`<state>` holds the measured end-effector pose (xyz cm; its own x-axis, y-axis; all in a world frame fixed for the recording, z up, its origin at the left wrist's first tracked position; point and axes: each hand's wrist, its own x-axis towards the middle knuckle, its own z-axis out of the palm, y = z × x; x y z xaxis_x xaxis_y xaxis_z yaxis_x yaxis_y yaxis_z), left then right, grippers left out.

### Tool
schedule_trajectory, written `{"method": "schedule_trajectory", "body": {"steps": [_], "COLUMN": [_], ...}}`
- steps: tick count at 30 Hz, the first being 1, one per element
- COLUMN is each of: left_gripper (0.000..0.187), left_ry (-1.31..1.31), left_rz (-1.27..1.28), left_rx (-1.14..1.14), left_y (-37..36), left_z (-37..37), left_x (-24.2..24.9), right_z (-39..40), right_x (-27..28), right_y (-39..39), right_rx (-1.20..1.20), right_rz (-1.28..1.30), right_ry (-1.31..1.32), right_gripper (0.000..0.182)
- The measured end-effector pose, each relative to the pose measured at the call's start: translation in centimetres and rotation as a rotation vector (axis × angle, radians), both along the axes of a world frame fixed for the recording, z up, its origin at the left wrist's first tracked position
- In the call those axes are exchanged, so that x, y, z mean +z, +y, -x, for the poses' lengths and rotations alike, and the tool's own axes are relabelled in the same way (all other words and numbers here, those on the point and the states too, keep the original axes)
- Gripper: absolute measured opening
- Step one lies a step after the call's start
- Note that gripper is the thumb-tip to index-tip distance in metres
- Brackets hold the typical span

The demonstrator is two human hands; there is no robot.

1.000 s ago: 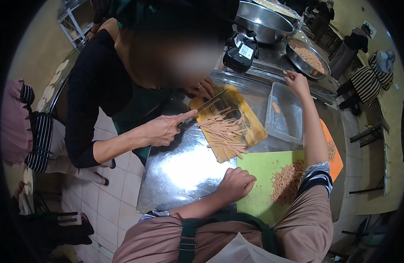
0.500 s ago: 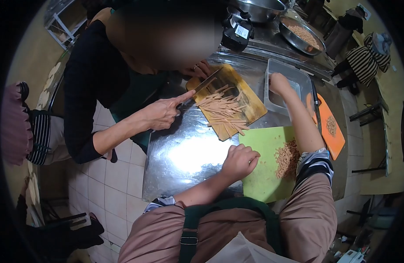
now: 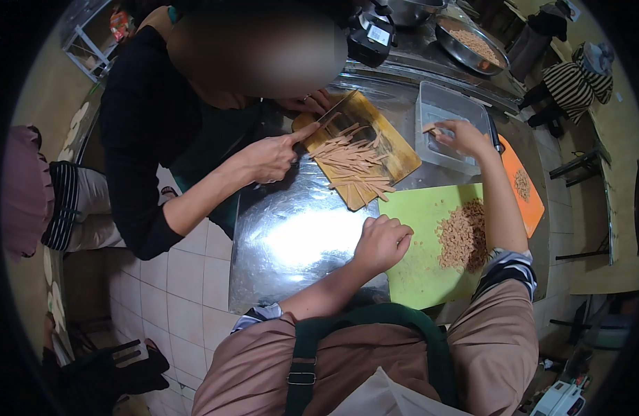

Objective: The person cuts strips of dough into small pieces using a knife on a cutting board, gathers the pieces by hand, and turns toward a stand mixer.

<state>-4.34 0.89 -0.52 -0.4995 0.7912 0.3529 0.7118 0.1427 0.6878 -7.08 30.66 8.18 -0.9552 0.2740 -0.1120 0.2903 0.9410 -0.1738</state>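
Over the clear plastic container (image 3: 441,104), my right hand (image 3: 462,136) pinches a small brown piece (image 3: 431,130) between thumb and fingers. My left hand (image 3: 383,243) rests with curled fingers at the left edge of the green cutting board (image 3: 416,277); whether anything is inside it is hidden. Small diced brown bits (image 3: 462,236) lie heaped on the green board's right side. Beyond it, a yellow-brown board (image 3: 403,156) carries many thin brown strips (image 3: 351,156), where a co-worker's hands hold a knife (image 3: 338,107).
An orange board (image 3: 531,201) with small bits and a dark-handled knife (image 3: 495,133) lie right of the container. Metal bowls, one (image 3: 472,48) holding brown bits, stand at the back. The co-worker leans in from the left; other people are farther off.
My right hand has risen out of the container and now shows a piece between its fingers. The view has shifted slightly. My left hand stays by the green board's edge.
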Motion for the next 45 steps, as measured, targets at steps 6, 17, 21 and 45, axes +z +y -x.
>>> {"method": "schedule_trajectory", "body": {"steps": [6, 17, 21, 45], "left_gripper": [0.007, 0.008, 0.009, 0.013], "left_ry": [0.012, 0.003, 0.009, -0.078], "left_rz": [-0.007, 0.031, 0.04, 0.069], "left_rx": [0.029, 0.015, 0.016, -0.023], "left_y": [0.2, 0.1, 0.1, -0.1], "left_z": [-0.2, -0.1, 0.0, 0.1], "left_x": [0.1, 0.1, 0.1, 0.5], "right_z": [-6.8, -5.5, -3.4, 0.3], "right_x": [0.8, -2.9, -1.4, -2.9], "right_y": [0.7, 3.6, 1.5, -17.8], "right_rx": [-0.302, -0.457, -0.469, 0.677], "right_rz": [-0.428, -0.177, -0.193, -0.022], "right_ry": [0.013, 0.152, 0.206, 0.329], "right_gripper": [0.055, 0.059, 0.053, 0.053]}}
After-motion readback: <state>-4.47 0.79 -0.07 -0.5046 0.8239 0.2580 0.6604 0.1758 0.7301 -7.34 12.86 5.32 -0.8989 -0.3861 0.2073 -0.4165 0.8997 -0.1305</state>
